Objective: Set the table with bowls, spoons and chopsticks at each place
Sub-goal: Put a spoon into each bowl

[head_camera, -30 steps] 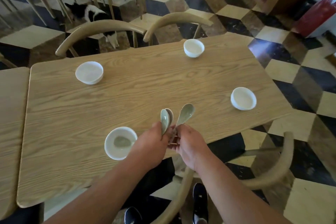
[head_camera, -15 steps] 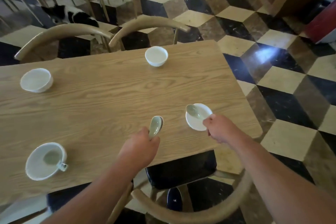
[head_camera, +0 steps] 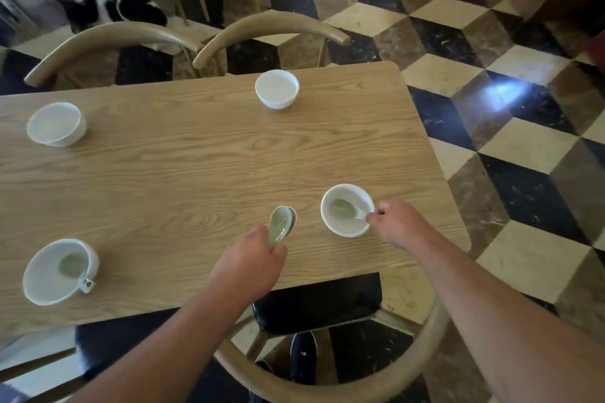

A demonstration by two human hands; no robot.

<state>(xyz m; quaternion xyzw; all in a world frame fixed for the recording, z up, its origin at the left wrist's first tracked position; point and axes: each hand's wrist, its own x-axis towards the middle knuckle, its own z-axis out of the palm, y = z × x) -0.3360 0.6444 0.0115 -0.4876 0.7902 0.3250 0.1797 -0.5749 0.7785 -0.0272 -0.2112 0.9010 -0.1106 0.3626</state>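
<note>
At the right bowl (head_camera: 340, 232) — right hand (head_camera: 401, 224) on its spoon (head_camera: 340, 208).

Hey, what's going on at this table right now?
A person is setting the light wooden table. The right hand pinches the handle of a pale green ceramic spoon lying in the near right white bowl. The left hand grips two stacked green spoons. The near left white bowl already has a green spoon; the far left white bowl and far right white bowl are empty. No chopsticks are in view.
</note>
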